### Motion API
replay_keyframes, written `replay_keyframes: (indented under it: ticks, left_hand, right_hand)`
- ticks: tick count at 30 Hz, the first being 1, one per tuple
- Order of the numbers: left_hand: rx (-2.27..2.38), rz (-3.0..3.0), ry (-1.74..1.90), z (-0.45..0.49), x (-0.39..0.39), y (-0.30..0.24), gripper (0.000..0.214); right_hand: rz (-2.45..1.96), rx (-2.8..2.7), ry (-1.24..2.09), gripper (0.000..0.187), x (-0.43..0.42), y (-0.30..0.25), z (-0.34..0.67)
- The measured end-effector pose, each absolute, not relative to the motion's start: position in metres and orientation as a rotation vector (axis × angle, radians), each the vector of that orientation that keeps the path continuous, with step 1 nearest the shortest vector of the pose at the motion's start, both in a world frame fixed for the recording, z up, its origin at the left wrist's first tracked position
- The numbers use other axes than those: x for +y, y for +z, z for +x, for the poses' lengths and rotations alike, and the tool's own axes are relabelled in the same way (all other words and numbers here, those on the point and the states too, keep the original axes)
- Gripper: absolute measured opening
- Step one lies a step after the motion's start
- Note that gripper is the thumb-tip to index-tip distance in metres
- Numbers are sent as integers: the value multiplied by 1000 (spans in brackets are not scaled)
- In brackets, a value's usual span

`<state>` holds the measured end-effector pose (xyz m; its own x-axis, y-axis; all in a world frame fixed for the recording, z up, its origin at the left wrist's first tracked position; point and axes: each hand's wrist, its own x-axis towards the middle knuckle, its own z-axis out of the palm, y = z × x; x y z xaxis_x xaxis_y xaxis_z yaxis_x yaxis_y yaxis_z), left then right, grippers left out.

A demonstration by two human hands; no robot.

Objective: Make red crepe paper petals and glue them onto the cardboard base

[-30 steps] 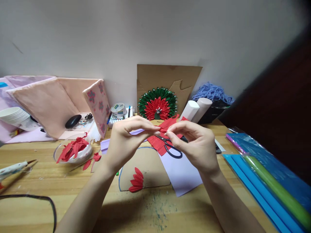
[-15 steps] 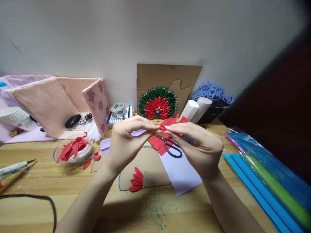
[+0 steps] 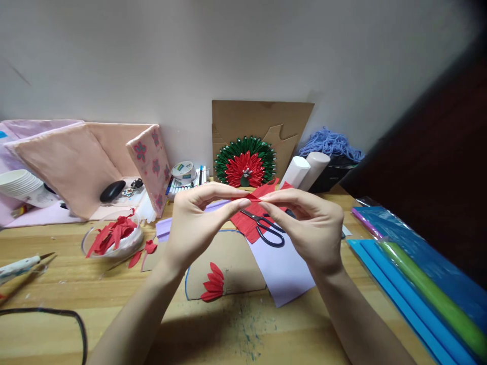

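Looks thin, bright red and narrow, drawn nearly level across the centre of the frame: a small red piece (image 3: 254, 197). Pinched at one end by thumb and forefinger of the left hand (image 3: 196, 218), tips almost together, and gripped likewise at the other by the right hand (image 3: 317, 225). Covered at both ends by fingertips, hard to make out against the matching red sheet (image 3: 245, 225) behind; impossible to tell whether folded or twisted. Partly hidden by the right hand: black-handled scissors (image 3: 272, 239). Partly hidden by the left: blue-edged cardboard (image 3: 239, 263). Cut off at the left edge: a white tool (image 3: 19, 268) and black cable (image 3: 49, 310).
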<state>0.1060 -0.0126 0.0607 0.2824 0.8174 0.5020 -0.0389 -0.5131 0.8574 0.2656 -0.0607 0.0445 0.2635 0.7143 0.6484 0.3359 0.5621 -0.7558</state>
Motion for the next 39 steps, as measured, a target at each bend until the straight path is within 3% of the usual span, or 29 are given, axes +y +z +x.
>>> replay_keyframes:
  ticks: [10,15,21,28,39]
  left_hand:
    - [761,1588,1568,103,-8,64,7]
    - [686,1536,1109,102,-6,63,24]
    - [642,1509,889,104,-13,63,13]
    - [647,1502,930,103,-12,63,9]
    - [691,1576,995,104,-12,63,10]
  right_hand:
    - [-992,-1361,122,16,-59,42,265]
    - [-888,-1623,-434,42,-62,36,275]
    - [-872,-1827,-693,51,-72,31,279]
    - [-798,-1801,-515,49,-64,33,278]
    - [-1000,-1411,448,16,-60,44,266]
